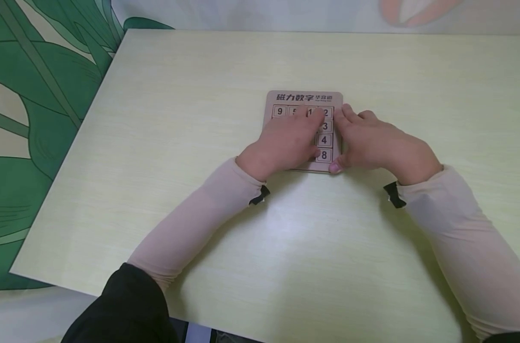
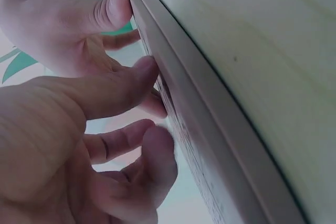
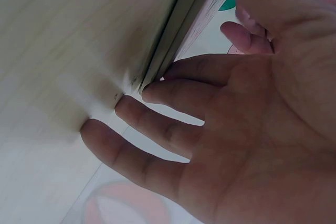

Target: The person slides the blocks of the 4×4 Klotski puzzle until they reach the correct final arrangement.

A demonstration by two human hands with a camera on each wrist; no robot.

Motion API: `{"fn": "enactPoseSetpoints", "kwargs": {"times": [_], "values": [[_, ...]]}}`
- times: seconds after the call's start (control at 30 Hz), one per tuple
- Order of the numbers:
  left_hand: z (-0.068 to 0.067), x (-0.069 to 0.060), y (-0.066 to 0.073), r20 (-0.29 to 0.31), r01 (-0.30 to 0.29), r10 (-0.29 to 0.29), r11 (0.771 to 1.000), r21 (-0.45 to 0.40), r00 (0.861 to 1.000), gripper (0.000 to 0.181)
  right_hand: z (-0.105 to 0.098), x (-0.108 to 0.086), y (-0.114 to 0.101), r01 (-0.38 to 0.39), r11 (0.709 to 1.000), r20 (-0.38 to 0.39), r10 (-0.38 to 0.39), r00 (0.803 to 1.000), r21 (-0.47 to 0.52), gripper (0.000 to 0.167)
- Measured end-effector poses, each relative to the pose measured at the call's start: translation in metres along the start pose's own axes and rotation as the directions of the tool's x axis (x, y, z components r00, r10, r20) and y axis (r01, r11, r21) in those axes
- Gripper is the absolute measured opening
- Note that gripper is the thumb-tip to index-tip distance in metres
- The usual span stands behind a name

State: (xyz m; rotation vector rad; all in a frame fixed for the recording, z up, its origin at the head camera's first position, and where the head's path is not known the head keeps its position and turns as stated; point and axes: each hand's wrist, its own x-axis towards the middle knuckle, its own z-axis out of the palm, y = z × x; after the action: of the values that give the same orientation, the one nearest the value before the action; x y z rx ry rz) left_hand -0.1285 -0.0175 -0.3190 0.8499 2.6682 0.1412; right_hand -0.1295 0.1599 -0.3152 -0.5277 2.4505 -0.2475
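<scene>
A flat number sliding puzzle (image 1: 304,97) with a pinkish frame lies on the table, its header printed in dark characters. Across its tiles rests my left hand (image 1: 285,140), hiding most of the left and middle columns; the tiles 9, 2, 3, 4 and 8 show. The left wrist view has that thumb's tip (image 2: 144,72) touching the puzzle's face, the other fingers bent loosely near it. Along the right side is my right hand (image 1: 369,143), thumb at the near right corner. Its fingers (image 3: 178,95) are straight, two touching the puzzle's edge and two on the table.
The pale wood-grain table (image 1: 178,119) spreads around the puzzle on all sides. Its left edge borders a wall with green painted leaves (image 1: 49,95). Behind the far edge stands a light wall (image 1: 285,16). Both forearms wear pale sleeves (image 1: 199,219).
</scene>
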Motion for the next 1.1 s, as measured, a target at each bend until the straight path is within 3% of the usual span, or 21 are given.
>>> {"fn": "enactPoseSetpoints", "kwargs": {"times": [0.1,0.23,0.43,0.63,0.8,0.97,1.1], "values": [[-0.001,-0.001,0.001,-0.003,-0.004,0.004,1.0,0.007,1.0,0.054,0.0,0.0,-0.001,-0.001,1.0,0.002,0.001,1.0,0.002,0.121],[-0.005,-0.003,0.003,-0.003,-0.028,0.028,1.0,-0.009,1.0,0.034,-0.001,0.0,-0.002,-0.001,1.0,0.003,0.001,1.0,-0.002,0.122],[-0.016,-0.011,-0.004,0.042,-0.124,0.13,0.985,-0.119,0.991,0.012,0.0,0.0,-0.003,0.004,1.0,0.0,-0.004,1.0,-0.002,0.122],[-0.023,-0.015,-0.015,0.121,-0.17,0.208,0.95,-0.264,0.971,0.019,0.0,-0.001,-0.002,-0.013,1.0,0.015,0.012,1.0,0.022,0.12],[-0.026,-0.017,-0.02,0.171,-0.204,0.281,0.908,-0.367,0.944,0.023,0.0,-0.001,-0.001,-0.011,1.0,0.016,0.011,1.0,0.02,0.122],[-0.027,-0.02,-0.021,0.209,-0.204,0.337,0.852,-0.482,0.918,0.032,0.001,-0.001,0.001,-0.004,1.0,0.01,0.004,1.0,0.014,0.121],[-0.028,-0.022,-0.02,0.229,-0.196,0.352,0.837,-0.511,0.908,0.037,0.001,-0.001,0.001,-0.001,1.0,0.007,0.001,1.0,0.014,0.121]]}}
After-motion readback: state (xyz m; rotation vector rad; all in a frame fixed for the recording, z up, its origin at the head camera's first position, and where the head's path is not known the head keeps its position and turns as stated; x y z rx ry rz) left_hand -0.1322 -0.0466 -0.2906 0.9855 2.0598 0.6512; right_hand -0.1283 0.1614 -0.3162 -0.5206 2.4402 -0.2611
